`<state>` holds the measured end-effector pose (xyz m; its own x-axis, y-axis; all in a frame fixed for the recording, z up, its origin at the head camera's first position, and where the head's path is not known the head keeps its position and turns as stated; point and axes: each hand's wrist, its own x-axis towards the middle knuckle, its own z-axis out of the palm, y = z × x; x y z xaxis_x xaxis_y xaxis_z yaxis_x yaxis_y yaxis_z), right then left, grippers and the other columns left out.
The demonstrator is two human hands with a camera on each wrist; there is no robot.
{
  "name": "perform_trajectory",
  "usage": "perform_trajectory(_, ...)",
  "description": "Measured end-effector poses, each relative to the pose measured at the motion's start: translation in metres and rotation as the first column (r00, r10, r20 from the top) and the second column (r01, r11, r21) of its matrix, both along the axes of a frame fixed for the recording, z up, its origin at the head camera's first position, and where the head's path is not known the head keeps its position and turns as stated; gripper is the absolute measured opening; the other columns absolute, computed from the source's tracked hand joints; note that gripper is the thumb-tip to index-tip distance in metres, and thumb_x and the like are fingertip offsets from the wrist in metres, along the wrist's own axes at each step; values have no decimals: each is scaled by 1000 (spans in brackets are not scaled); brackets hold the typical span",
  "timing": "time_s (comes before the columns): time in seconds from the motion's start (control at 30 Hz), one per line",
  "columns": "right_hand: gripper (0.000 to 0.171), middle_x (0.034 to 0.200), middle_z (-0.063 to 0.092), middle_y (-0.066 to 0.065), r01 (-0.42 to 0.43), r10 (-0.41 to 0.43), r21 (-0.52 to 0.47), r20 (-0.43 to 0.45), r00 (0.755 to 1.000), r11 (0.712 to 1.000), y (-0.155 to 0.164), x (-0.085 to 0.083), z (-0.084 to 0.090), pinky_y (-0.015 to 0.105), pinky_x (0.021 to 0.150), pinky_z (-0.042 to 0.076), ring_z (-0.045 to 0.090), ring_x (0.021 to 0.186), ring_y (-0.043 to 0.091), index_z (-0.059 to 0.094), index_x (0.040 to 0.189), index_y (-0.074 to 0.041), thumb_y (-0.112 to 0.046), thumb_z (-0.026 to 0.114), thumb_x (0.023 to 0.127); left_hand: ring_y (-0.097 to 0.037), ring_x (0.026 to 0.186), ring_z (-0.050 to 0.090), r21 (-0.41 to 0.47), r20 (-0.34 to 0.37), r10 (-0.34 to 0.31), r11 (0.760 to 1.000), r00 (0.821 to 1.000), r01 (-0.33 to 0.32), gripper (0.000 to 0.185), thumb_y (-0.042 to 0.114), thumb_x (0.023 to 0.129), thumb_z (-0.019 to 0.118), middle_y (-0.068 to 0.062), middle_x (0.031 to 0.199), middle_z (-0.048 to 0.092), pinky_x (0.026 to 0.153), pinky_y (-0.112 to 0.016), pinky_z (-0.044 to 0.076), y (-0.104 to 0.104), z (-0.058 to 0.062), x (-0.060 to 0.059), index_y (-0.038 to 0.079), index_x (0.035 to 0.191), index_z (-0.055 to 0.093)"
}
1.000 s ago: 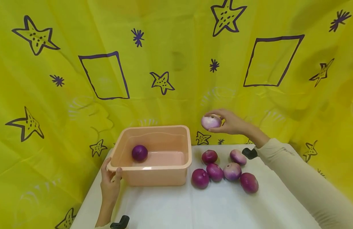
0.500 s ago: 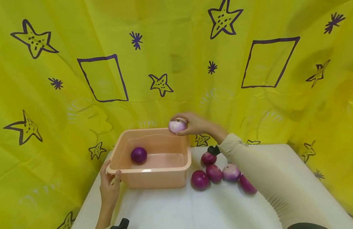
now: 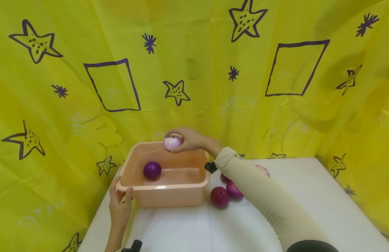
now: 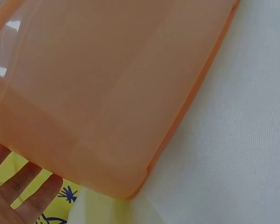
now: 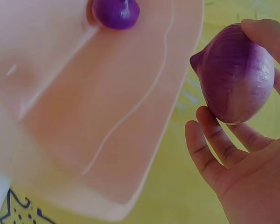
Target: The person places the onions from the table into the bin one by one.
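Note:
A pale purple-and-white onion is held between the thumb and fingers of my right hand, high over the back of a peach plastic tub. In the right wrist view the same onion shows its pointed end toward the tub. One dark purple onion lies inside the tub on its left side. My left hand grips the tub's front left corner, thumb on the rim; in the left wrist view its fingers lie along the tub's edge.
Right of the tub, several red onions sit on the white tablecloth, partly hidden behind my right sleeve. A yellow patterned curtain hangs close behind the table.
My right hand has carried the pale onion leftward from above the loose onions to over the tub. The left hand keeps its grip on the tub's corner.

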<state>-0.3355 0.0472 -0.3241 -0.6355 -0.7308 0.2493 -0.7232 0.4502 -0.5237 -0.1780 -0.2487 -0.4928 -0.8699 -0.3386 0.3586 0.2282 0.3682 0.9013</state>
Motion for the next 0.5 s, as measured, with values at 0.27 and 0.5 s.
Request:
perform_trajectory(0.27,53,127,66,5,-31,31,26,-7,999,999,-18,0,-9,28,90,49,56,109,20,63,133,-16,-24,84,85,5,102,56,6,-11,-9,1000,1000,9,63,14,104,60,-19,153,49,73,-10,51,0,-1,-1,21,159,32)
perform_trajectory(0.5,59,130,64,7,-41,41,62,-1,999,997,-25,1,-13,31,95,48,56,113,21,59,137,-16,-24,85,85,4,103,56,-5,0,-4,1000,1000,4,62,16,104,59,-18,155,47,74,-9,51,-1,-1,-1,22,159,31)
